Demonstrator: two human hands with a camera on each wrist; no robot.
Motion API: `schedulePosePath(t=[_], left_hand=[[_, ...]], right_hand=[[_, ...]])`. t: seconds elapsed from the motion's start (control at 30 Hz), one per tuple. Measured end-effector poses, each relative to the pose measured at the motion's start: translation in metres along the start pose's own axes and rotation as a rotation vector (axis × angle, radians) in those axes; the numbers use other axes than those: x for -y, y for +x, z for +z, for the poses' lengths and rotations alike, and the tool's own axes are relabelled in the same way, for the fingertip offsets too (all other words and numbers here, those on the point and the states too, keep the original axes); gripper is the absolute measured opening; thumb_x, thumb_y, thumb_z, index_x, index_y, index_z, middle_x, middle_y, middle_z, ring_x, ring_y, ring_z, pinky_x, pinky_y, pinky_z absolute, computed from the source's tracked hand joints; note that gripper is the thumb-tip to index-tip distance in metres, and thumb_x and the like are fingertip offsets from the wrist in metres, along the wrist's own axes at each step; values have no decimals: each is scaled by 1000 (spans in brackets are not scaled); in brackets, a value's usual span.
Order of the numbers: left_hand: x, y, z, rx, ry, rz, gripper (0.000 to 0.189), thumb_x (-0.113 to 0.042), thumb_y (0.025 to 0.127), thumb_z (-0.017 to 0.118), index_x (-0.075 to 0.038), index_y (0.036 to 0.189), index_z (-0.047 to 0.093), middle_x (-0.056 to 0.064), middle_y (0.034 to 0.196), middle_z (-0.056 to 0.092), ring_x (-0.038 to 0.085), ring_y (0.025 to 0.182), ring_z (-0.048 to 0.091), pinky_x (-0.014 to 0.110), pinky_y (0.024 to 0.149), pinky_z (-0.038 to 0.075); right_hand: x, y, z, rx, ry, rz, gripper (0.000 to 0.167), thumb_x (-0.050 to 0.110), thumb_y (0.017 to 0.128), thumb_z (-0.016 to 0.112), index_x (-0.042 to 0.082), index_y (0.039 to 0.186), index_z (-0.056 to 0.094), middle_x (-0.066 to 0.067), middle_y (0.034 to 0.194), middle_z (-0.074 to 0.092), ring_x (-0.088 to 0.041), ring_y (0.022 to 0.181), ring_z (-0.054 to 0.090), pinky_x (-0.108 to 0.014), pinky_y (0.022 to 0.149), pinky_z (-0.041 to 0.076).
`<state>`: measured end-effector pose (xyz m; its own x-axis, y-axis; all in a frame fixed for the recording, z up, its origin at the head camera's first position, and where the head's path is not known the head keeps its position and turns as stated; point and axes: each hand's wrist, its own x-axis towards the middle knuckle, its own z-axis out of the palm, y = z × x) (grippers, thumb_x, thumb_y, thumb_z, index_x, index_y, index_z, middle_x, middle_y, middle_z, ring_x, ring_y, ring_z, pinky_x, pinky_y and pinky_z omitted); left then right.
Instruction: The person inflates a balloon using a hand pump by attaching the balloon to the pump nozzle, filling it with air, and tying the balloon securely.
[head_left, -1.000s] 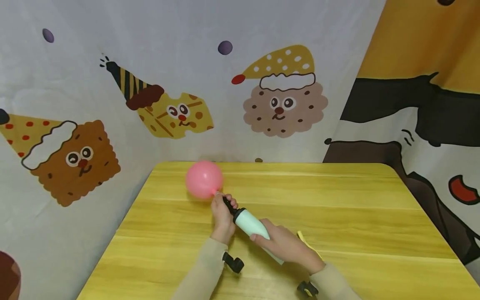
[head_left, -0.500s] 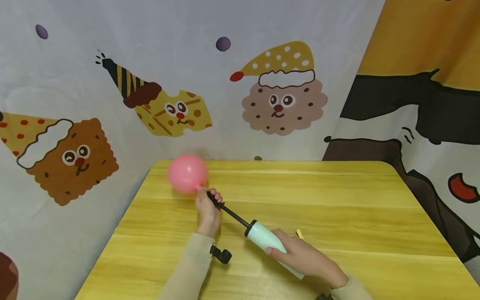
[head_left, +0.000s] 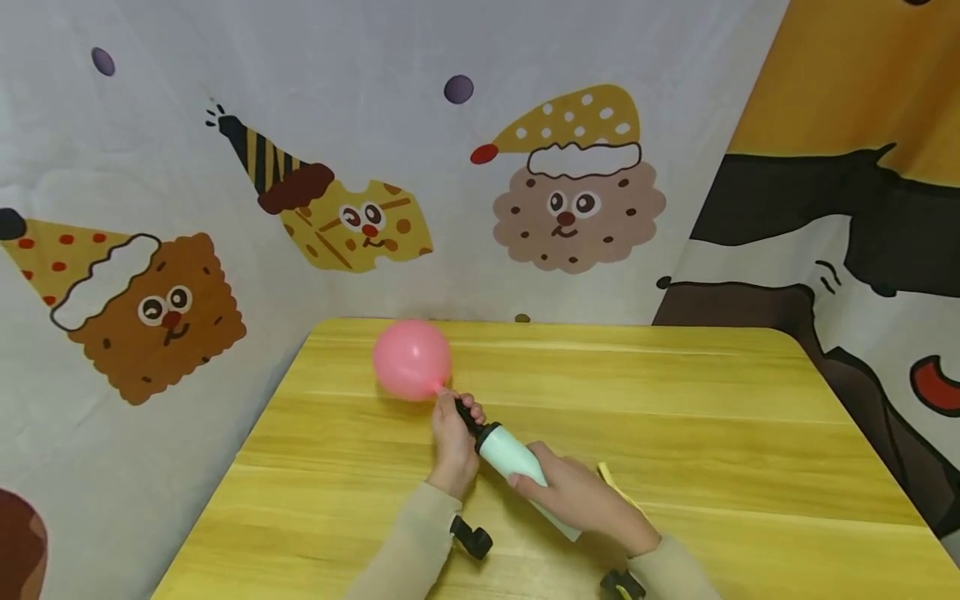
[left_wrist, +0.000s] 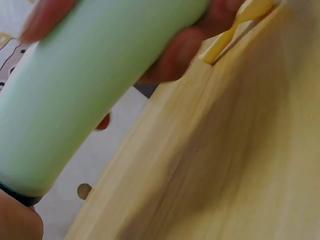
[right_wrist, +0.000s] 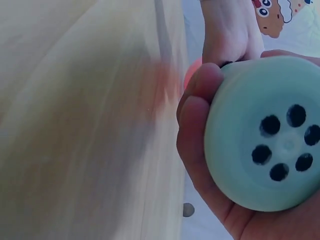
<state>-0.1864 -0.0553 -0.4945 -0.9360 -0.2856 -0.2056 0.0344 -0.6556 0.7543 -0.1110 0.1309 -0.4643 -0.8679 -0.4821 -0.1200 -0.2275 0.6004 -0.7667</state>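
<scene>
A round pink balloon (head_left: 412,360), partly inflated, sits at the nozzle end of a hand balloon pump (head_left: 512,456). My left hand (head_left: 453,446) grips the pump's black front end, its thumb and fingers at the balloon's neck. Around the mint-green barrel (left_wrist: 95,90) curls my right hand (head_left: 588,498). The barrel is pushed up close to the left hand, so the thin black rod is hidden. In the right wrist view the barrel's round end cap (right_wrist: 287,142) shows a ring of several dark holes, with right-hand fingers (right_wrist: 192,130) wrapped beside it.
The pump is held over a wood-grain table (head_left: 712,400). A limp yellow strip (left_wrist: 225,40), like an uninflated balloon, lies on it, partly behind the right hand in the head view. A printed cloth (head_left: 465,275) with cartoon figures hangs behind the table's far edge.
Half a second ago the hands were apart and the black rod showed; now the barrel is slid back over it. The left hand and balloon have moved right, the right hand up and left.
</scene>
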Motion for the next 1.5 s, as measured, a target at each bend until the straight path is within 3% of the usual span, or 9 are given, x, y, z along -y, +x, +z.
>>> schedulePosePath(t=[0.17,0.33,0.53,0.63,0.83,1.17,1.5], left_hand=[[-1,3,-3,19,14,7,32,-31,115,33,-11,93,43,-2,74,48,9,58,46,20,55,42],[-16,17,-5,-4,-19,38,33,-31,115,33,-11,91,43,-1,72,47,9,56,45,20,53,40],[-38,36,-10,-57,-76,96,34,-28,115,34,-10,88,43,-1,70,47,8,55,44,18,50,38],[-42,39,-12,-60,-81,90,33,-29,115,33,-11,90,41,-1,71,46,9,55,44,18,50,37],[-36,31,-9,-38,-65,82,33,-33,115,31,-11,92,40,-1,71,46,9,56,44,19,51,38],[-14,9,2,10,-9,31,33,-33,116,31,-10,94,42,-1,74,46,10,58,44,20,55,40],[-10,3,1,27,26,-13,31,-33,115,33,-11,96,43,-2,76,49,10,60,47,21,58,42]], right_hand=[[5,4,3,9,30,5,61,53,104,55,2,137,51,0,85,63,-11,63,59,-31,50,51],[8,3,3,22,44,8,64,57,105,52,5,143,49,-1,89,65,-11,66,61,-32,52,52],[1,-15,-7,45,45,-8,60,53,105,54,8,145,50,1,96,67,-8,70,61,-30,56,53],[-3,-22,-10,61,50,-29,60,51,106,54,7,147,48,2,98,68,-7,71,62,-29,58,53],[-5,-21,-8,40,23,-51,59,50,106,55,6,144,49,4,93,65,-6,68,61,-27,57,53],[2,-2,3,-21,-8,-10,57,54,104,54,5,133,53,2,80,59,-10,60,57,-30,48,50],[10,10,1,3,28,4,65,54,104,54,1,140,50,0,82,62,-12,61,59,-32,49,50]])
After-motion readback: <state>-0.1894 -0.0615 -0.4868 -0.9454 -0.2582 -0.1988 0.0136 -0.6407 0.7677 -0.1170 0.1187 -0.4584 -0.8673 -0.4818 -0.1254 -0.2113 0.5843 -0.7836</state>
